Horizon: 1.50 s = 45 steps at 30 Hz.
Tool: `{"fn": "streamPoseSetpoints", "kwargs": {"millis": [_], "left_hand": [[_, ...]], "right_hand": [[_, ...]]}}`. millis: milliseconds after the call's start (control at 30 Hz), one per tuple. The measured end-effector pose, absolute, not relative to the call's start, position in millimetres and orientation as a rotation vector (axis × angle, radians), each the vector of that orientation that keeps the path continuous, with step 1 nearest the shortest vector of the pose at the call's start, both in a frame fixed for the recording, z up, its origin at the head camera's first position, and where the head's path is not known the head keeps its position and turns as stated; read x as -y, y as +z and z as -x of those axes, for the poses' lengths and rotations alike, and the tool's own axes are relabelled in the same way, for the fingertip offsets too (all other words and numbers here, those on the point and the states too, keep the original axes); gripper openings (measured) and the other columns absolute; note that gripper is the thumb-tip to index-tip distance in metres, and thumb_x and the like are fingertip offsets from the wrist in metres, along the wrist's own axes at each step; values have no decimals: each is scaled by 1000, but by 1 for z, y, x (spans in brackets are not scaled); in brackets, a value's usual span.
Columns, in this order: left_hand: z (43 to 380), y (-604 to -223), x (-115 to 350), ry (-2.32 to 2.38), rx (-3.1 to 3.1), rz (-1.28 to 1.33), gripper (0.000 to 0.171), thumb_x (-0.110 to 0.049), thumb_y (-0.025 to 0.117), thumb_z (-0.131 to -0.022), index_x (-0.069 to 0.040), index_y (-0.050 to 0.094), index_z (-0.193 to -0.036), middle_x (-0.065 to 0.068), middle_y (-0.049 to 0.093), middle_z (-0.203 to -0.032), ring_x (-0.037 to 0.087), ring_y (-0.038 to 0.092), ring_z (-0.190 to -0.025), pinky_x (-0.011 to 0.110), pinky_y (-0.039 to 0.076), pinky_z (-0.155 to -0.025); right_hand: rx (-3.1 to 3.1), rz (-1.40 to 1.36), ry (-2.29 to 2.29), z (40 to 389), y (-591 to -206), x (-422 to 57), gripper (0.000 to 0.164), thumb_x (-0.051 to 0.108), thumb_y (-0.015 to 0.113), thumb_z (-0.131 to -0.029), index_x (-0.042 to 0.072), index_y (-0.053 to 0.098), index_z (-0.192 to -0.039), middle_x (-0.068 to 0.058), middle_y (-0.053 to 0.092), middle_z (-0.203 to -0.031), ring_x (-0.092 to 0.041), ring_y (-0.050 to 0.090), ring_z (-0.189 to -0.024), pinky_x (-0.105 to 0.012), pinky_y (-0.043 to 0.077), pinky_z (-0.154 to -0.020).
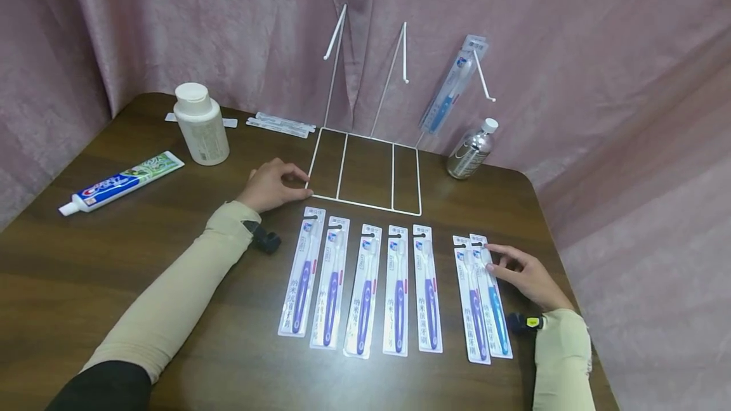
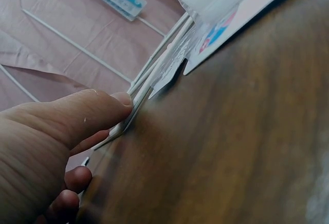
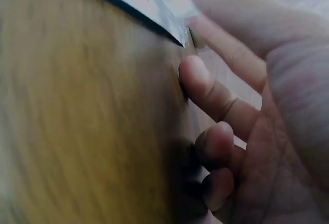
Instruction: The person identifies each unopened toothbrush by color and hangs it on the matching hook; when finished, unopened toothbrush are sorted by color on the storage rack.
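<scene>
My left hand (image 1: 274,186) pinches the front left corner of a white wire display rack (image 1: 365,205) between thumb and index finger. The left wrist view shows the thumb (image 2: 97,108) against the wire. At the right, my right hand (image 1: 528,278) pinches the upper right edge of a packaged blue toothbrush (image 1: 498,316). That pack slightly overlaps a packaged purple toothbrush (image 1: 473,319) on its left. Several more purple toothbrush packs, among them one toothbrush pack (image 1: 394,316), lie in a row before the rack. Another blue toothbrush pack (image 1: 448,94) hangs on the rack's right hook.
A silver bottle (image 1: 471,151) stands right of the rack. Over at the left are a white bottle (image 1: 202,129) and a toothpaste tube (image 1: 125,179). Thin label strips (image 1: 280,124) lie near the table's back edge. A pink curtain (image 1: 228,30) hangs behind the wooden table (image 1: 223,341).
</scene>
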<state>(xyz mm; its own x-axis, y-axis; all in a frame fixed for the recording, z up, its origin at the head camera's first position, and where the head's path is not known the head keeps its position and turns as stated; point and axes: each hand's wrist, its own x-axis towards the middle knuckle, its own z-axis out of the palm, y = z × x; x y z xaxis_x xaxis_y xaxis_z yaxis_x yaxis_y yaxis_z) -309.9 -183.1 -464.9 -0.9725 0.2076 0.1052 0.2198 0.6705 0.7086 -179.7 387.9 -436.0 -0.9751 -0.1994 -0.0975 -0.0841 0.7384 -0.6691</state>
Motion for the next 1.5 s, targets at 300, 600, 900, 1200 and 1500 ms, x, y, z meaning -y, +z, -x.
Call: {"fn": "streamPoseSetpoints", "kwargs": {"millis": [300, 600, 900, 1200, 1500], "left_hand": [[313, -461, 192, -1203, 2846, 359, 42, -48, 88, -84, -21, 78, -114, 11, 63, -116, 30, 57, -110, 58, 29, -101], [307, -459, 196, -1183, 2840, 355, 43, -50, 86, -85, -20, 78, -115, 10, 63, -115, 30, 57, -109, 59, 29, -101], [304, -467, 190, -1199, 2848, 336, 41, -47, 87, -84, -21, 78, -114, 7, 63, -114, 27, 56, -110, 57, 29, -103], [300, -463, 187, -1200, 2837, 326, 41, -47, 87, -83, -21, 78, -114, 7, 64, -114, 27, 57, -110, 57, 29, -102], [306, -467, 181, -1191, 2852, 336, 40, -48, 87, -83, -23, 78, -113, 6, 64, -116, 27, 57, -113, 56, 29, -104]], "right_hand": [[-2868, 192, -1071, 186, -441, -376, 48, 25, 76, -99, 10, 66, -143, -8, 61, -102, -20, 52, -87, -29, 42, -72], [-2910, 135, -1126, 183, -438, -371, 46, 33, 72, -102, 13, 66, -142, -10, 67, -116, -18, 55, -97, -28, 44, -78], [-3001, 98, -1168, 182, -420, -369, 47, 32, 76, -100, 12, 66, -142, -10, 72, -89, -17, 60, -74, -28, 50, -64], [-3499, 427, -1288, 211, -341, -300, 43, 12, 84, -90, 22, 77, -130, 4, 73, -81, -2, 57, -60, -12, 43, -58], [-3634, 421, -1766, 241, -296, -235, 42, 10, 81, -92, 25, 76, -131, -1, 77, -91, 3, 45, -53, -12, 36, -55]]}}
